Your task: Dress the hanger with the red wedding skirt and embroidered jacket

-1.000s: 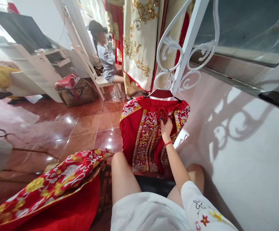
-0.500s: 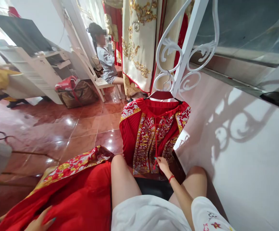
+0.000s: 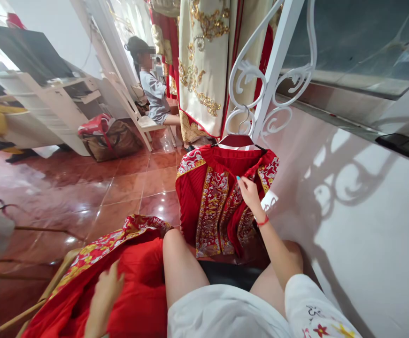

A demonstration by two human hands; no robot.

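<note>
A red pleated skirt (image 3: pixel 190 199) with gold and silver embroidered panels hangs in front of my knees on a hanger (image 3: pixel 237 140). At its gathered top edge, my right hand (image 3: pixel 248 191) is closed in a pinch, seemingly on the red drawstring; the fingers cover most of what they hold. My left hand (image 3: pixel 106 286), blurred by motion, is over a second red garment (image 3: pixel 139 267) with an embroidered border, which lies to the left of my thigh. Whether its fingers touch that cloth is unclear.
The hanger's hook is at a white scrollwork metal frame (image 3: pixel 267 80). Cream and red embroidered clothes (image 3: pixel 204 61) hang behind. A person (image 3: pixel 155 89) sits on a white chair (image 3: pixel 151 123). A brown bag (image 3: pixel 114 141) rests on the tiled floor; a white wall (image 3: pixel 366 220) stands right.
My right hand has risen from the hanging cord's lower end to the skirt's top edge, and the cord no longer dangles down the front. My left hand has moved up and right over the red cloth.
</note>
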